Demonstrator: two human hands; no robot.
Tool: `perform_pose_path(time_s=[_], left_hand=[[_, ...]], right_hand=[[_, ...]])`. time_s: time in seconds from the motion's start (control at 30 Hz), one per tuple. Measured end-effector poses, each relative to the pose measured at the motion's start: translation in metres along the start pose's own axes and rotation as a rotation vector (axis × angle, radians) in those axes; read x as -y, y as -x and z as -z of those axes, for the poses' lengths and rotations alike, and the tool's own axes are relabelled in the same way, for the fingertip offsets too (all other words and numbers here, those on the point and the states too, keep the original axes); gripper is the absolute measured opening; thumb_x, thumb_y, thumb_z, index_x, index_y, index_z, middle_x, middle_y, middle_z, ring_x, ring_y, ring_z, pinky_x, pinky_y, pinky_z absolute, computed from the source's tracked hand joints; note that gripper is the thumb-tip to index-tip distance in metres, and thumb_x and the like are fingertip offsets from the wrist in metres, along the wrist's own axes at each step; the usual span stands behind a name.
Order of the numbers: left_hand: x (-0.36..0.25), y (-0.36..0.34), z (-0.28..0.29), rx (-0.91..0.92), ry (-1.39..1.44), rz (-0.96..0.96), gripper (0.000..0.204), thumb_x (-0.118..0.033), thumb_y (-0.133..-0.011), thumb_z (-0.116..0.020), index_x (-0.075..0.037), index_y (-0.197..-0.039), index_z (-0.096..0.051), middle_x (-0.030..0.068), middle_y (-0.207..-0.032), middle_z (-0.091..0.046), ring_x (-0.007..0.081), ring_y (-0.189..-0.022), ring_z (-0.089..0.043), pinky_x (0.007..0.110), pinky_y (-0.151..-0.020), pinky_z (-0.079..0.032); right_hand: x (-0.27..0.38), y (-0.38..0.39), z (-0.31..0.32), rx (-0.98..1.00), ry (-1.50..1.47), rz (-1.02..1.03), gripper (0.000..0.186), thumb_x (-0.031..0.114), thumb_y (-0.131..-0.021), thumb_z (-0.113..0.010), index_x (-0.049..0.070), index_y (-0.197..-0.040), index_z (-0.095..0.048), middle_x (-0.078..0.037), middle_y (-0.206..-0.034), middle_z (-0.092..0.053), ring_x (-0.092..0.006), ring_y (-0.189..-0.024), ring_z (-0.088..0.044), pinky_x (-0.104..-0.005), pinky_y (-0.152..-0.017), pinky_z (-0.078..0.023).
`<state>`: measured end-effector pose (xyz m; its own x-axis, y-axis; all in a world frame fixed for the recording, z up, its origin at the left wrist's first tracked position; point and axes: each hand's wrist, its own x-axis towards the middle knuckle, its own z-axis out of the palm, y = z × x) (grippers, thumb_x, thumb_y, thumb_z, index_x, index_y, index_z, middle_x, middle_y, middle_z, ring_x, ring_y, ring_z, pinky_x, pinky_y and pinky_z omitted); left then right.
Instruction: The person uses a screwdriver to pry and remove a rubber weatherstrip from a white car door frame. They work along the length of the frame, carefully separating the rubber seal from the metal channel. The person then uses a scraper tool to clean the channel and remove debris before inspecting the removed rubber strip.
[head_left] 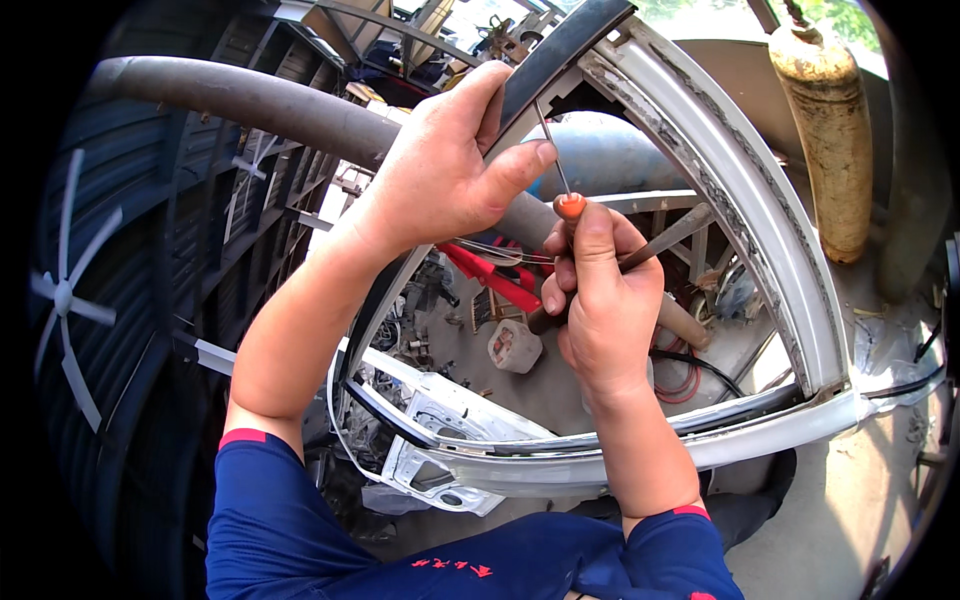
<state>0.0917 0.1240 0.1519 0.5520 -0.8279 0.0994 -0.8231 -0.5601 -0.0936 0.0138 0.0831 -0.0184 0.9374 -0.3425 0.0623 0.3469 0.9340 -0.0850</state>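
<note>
In front of me stands the silver window frame (740, 150) of a car door, with a black trim strip (560, 55) along its upper left bar. My left hand (445, 160) is closed around that bar, its fingers hidden behind it and its thumb lying beside a thin metal shaft. That shaft belongs to a screwdriver (569, 206) with an orange-ended handle, gripped in my right hand (610, 285). Its tip reaches up to the inner edge of the trimmed bar. The same hand also clasps a dark-handled tool with a long flat blade (672, 236), which points to the right.
A rusty yellowish gas cylinder (825, 140) stands at far right. Behind the frame are a blue tank (610, 150) and a thick brown pipe (250, 100). Below lie the white door panel (450, 430), a cut plastic container (514, 346) and red cables (685, 378).
</note>
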Motion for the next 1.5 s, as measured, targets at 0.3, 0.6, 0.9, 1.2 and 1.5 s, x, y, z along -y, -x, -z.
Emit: perform_pose_path(time_s=[0.3, 0.6, 0.9, 1.2, 1.5], left_hand=[[0.007, -0.005, 0.003, 0.005, -0.073, -0.075, 0.054, -0.042, -0.093, -0.066, 0.002, -0.122, -0.055, 0.003, -0.073, -0.047, 0.0116, -0.068, -0.043, 0.027, -0.063, -0.039], [0.002, -0.005, -0.003, -0.029, -0.005, -0.102, 0.037, -0.021, -0.091, -0.065, 0.001, -0.119, -0.055, 0.0031, -0.071, -0.048, 0.0128, -0.065, -0.045, 0.028, -0.062, -0.041], [-0.004, -0.005, -0.002, -0.037, 0.078, -0.03, 0.022, -0.009, -0.079, -0.062, -0.001, -0.097, -0.052, 0.014, -0.067, -0.051, 0.0323, -0.062, -0.055, 0.041, -0.062, -0.046], [-0.002, -0.004, -0.005, -0.062, 0.102, -0.062, 0.022, -0.004, -0.081, -0.058, -0.002, -0.102, -0.053, 0.0072, -0.064, -0.041, 0.0217, -0.057, -0.042, 0.036, -0.057, -0.038], [-0.003, -0.005, -0.007, -0.092, 0.124, -0.1, 0.02, -0.004, -0.081, -0.058, -0.002, -0.1, -0.052, 0.0074, -0.064, -0.04, 0.0214, -0.057, -0.042, 0.036, -0.057, -0.037]], right_hand=[[0.015, 0.012, -0.015, -0.137, 0.17, 0.053, 0.029, 0.026, -0.105, -0.059, -0.001, -0.106, -0.068, -0.005, -0.079, -0.063, -0.0058, -0.047, -0.05, -0.0227, -0.042, -0.038], [0.065, 0.01, -0.006, -0.114, 0.537, 0.045, 0.029, 0.027, -0.103, -0.06, 0.0, -0.105, -0.07, -0.004, -0.075, -0.064, -0.006, -0.047, -0.051, -0.0233, -0.043, -0.039], [0.107, 0.014, -0.012, 0.062, 0.709, 0.021, 0.031, 0.017, -0.103, -0.058, 0.001, -0.129, -0.065, -0.003, -0.083, -0.063, -0.0026, -0.05, -0.048, -0.0176, -0.045, -0.038], [0.094, 0.016, -0.016, 0.001, 0.668, 0.0, 0.027, 0.016, -0.102, -0.058, 0.001, -0.122, -0.068, -0.002, -0.077, -0.061, -0.0049, -0.048, -0.051, -0.0225, -0.044, -0.04], [0.1, 0.011, -0.016, 0.033, 0.738, -0.02, 0.029, 0.019, -0.103, -0.058, 0.0, -0.122, -0.067, 0.001, -0.071, -0.057, -0.0045, -0.047, -0.05, -0.0238, -0.042, -0.038]])
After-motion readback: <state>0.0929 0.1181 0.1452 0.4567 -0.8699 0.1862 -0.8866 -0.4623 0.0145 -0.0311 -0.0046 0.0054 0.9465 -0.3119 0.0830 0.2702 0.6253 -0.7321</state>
